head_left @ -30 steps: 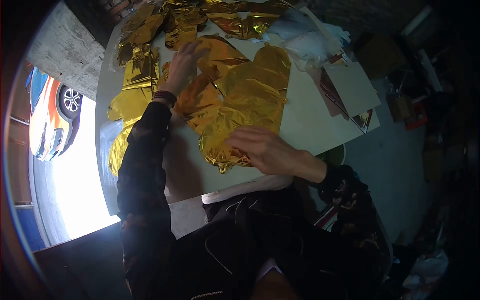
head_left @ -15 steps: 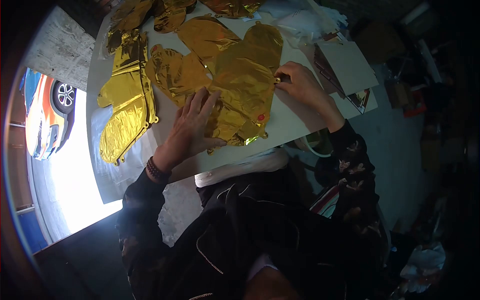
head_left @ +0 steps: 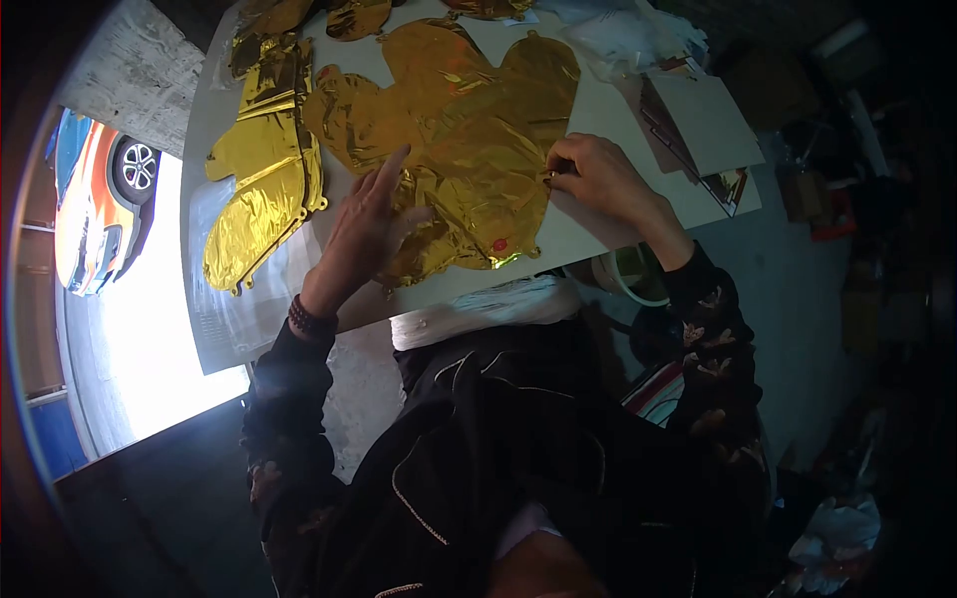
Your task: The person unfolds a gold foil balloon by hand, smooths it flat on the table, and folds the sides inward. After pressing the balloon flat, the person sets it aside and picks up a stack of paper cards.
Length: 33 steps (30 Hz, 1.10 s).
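Note:
A large gold foil sheet with rounded lobes [head_left: 449, 120] lies spread on the pale table [head_left: 618, 214], a small red mark near its lower edge. My left hand [head_left: 364, 229], with a beaded bracelet at the wrist, is over the foil's lower left part, fingers apart and holding nothing. At the foil's right edge, my right hand [head_left: 588, 177] pinches a small tab between thumb and forefinger. To the left lies a folded stack of gold foil [head_left: 264, 164], touched by neither hand.
More gold foil [head_left: 359, 18] lies at the table's far side. Clear plastic bags [head_left: 628, 35] and flat cards [head_left: 703, 125] are at the back right. A round green container [head_left: 633, 274] stands below the table's front edge. An orange car [head_left: 95, 199] is outside at left.
Both hands came to the foil's lower part, the right pinching its edge tab. The foil was turned and spread flatter. Lately my left hand has lifted slightly, its fingers spread.

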### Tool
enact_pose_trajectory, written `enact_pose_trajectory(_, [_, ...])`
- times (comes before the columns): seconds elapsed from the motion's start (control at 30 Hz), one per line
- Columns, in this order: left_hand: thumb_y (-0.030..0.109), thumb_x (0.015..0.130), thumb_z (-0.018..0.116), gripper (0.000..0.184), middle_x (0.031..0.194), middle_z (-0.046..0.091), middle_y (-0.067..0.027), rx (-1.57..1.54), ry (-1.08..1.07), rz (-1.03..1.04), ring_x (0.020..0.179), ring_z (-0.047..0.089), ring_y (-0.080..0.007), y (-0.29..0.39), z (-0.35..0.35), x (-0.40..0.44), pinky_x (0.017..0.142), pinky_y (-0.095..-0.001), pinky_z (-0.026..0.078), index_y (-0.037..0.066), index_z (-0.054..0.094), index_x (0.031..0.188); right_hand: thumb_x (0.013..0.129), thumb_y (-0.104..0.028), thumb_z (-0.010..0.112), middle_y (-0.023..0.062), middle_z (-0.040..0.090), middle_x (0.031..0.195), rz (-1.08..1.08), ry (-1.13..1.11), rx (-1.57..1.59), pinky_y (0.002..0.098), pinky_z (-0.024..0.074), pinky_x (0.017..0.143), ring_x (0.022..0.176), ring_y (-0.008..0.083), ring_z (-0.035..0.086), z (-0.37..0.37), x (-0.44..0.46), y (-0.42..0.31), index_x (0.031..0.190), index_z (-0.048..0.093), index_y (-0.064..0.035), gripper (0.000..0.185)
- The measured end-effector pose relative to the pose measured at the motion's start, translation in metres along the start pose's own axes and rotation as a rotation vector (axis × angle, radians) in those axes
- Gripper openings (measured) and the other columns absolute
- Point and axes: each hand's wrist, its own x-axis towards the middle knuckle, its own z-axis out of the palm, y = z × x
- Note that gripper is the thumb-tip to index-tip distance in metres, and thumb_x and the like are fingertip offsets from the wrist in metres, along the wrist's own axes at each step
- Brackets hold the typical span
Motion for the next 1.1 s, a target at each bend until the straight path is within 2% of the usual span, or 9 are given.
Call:
enact_pose_trajectory(0.07, [0.023, 0.091, 0.074, 0.069, 0.141, 0.056, -0.0226, -0.056, -0.04, -0.149, 0.128, 0.054, -0.0408, 0.006, -0.012, 0.015, 0.105, -0.0475, 0.046, 0.005, 0.044, 0.15, 0.084, -0.011, 0.077, 0.0139, 0.068, 0.092, 0.005, 0.006, -0.009, 0.041, 0.053, 0.079, 0.086, 0.0314, 0.068, 0.0, 0.0, -0.003, 0.096, 0.071, -0.001, 0.017])
enact_pose_trajectory(0.17, [0.023, 0.094, 0.068, 0.055, 0.14, 0.056, -0.0185, 0.244, 0.122, 0.144, 0.127, 0.054, -0.0367, -0.019, -0.009, 0.034, 0.103, -0.0447, 0.047, 0.005, 0.05, 0.143, 0.083, -0.01, 0.076, 0.014, 0.068, 0.092, -0.014, 0.02, -0.025, 0.0412, 0.0527, 0.08, 0.088, 0.0323, 0.068, 0.003, -0.004, -0.003, 0.095, 0.071, -0.0013, 0.016])
enact_pose_trajectory(0.27, [0.022, 0.094, 0.068, 0.051, 0.14, 0.056, -0.016, 0.456, 0.248, 0.243, 0.129, 0.052, -0.0355, -0.056, 0.016, 0.054, 0.105, -0.0447, 0.046, 0.005, 0.053, 0.14, 0.082, -0.01, 0.076, 0.014, 0.068, 0.093, -0.045, 0.024, -0.043, 0.0414, 0.0524, 0.082, 0.091, 0.0332, 0.067, 0.001, -0.007, -0.009, 0.094, 0.072, -0.0016, 0.015])
enact_pose_trajectory(0.6, [0.024, 0.092, 0.07, 0.057, 0.144, 0.054, -0.0115, 0.477, 0.283, 0.176, 0.133, 0.05, -0.0351, -0.066, 0.028, 0.057, 0.104, -0.0479, 0.047, 0.01, 0.052, 0.144, 0.082, -0.012, 0.078, 0.0142, 0.068, 0.095, -0.024, -0.057, 0.099, 0.0417, 0.0513, 0.083, 0.092, 0.0333, 0.066, -0.002, -0.038, -0.019, 0.099, 0.071, 0.0006, 0.022])
enact_pose_trajectory(0.7, [0.023, 0.091, 0.071, 0.057, 0.143, 0.055, -0.0112, 0.488, 0.295, 0.19, 0.132, 0.051, -0.0349, -0.064, 0.027, 0.057, 0.102, -0.0476, 0.048, 0.01, 0.052, 0.143, 0.083, -0.015, 0.079, 0.0142, 0.067, 0.094, 0.066, -0.019, 0.074, 0.0423, 0.0511, 0.082, 0.09, 0.033, 0.065, 0.004, -0.044, -0.03, 0.101, 0.07, 0.0005, 0.026])
enact_pose_trajectory(0.8, [0.023, 0.091, 0.07, 0.057, 0.144, 0.054, -0.0116, 0.48, 0.283, 0.171, 0.132, 0.05, -0.0353, -0.06, 0.027, 0.055, 0.103, -0.048, 0.047, 0.01, 0.052, 0.143, 0.082, -0.018, 0.081, 0.014, 0.066, 0.093, 0.033, 0.143, -0.077, 0.042, 0.0512, 0.081, 0.088, 0.0328, 0.065, 0.018, -0.051, -0.037, 0.102, 0.07, 0.0005, 0.03])
enact_pose_trajectory(1.0, [0.025, 0.095, 0.064, 0.054, 0.146, 0.051, -0.0129, 0.462, 0.229, 0.1, 0.136, 0.046, -0.0358, -0.042, 0.02, 0.05, 0.109, -0.0489, 0.042, 0.009, 0.05, 0.144, 0.087, -0.023, 0.078, 0.0144, 0.07, 0.1, 0.024, -0.07, 0.088, 0.0391, 0.0535, 0.082, 0.09, 0.0303, 0.068, 0.003, -0.042, -0.038, 0.108, 0.072, 0.0007, 0.032])
enact_pose_trajectory(1.03, [0.024, 0.095, 0.063, 0.053, 0.146, 0.051, -0.0129, 0.458, 0.224, 0.101, 0.136, 0.046, -0.0358, -0.042, 0.019, 0.049, 0.109, -0.0487, 0.042, 0.009, 0.05, 0.144, 0.086, -0.018, 0.076, 0.0177, 0.069, 0.101, 0.089, 0.0, 0.193, 0.045, 0.05, 0.091, 0.102, 0.0382, 0.064, -0.003, -0.037, -0.038, 0.106, 0.07, 0.0025, 0.029])
enact_pose_trajectory(1.1, [0.023, 0.096, 0.063, 0.049, 0.144, 0.052, -0.0127, 0.434, 0.248, 0.107, 0.135, 0.047, -0.0353, -0.039, 0.019, 0.048, 0.108, -0.048, 0.043, 0.009, 0.052, 0.141, 0.088, -0.023, 0.074, 0.0188, 0.067, 0.111, 0.015, 0.158, 0.062, 0.0458, 0.0475, 0.097, 0.111, 0.0393, 0.06, -0.001, -0.017, -0.021, 0.119, 0.065, 0.0016, 0.041])
